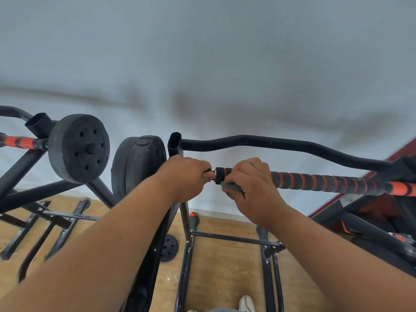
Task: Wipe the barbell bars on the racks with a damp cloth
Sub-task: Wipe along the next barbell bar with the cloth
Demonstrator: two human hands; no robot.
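Observation:
A barbell bar (326,182) with black and orange spiral grip runs from the middle to the right edge, resting on a black rack (175,145). My left hand (186,176) grips the bar's bare end beside the rack post, just right of two black weight plates (137,163). My right hand (249,188) wraps round the padded bar next to it and holds a dark green cloth (233,188) against the bar's underside. Most of the cloth is hidden under my fingers. A second orange-and-black bar (20,142) with a black plate (78,148) sits on the left rack.
A wavy black rack rail (281,143) runs behind the bar. Black frame legs (234,238) cross the wooden floor (225,278) below. A small plate (170,247) lies on the floor. A red and black bench (371,217) stands at right. A pale wall is close behind.

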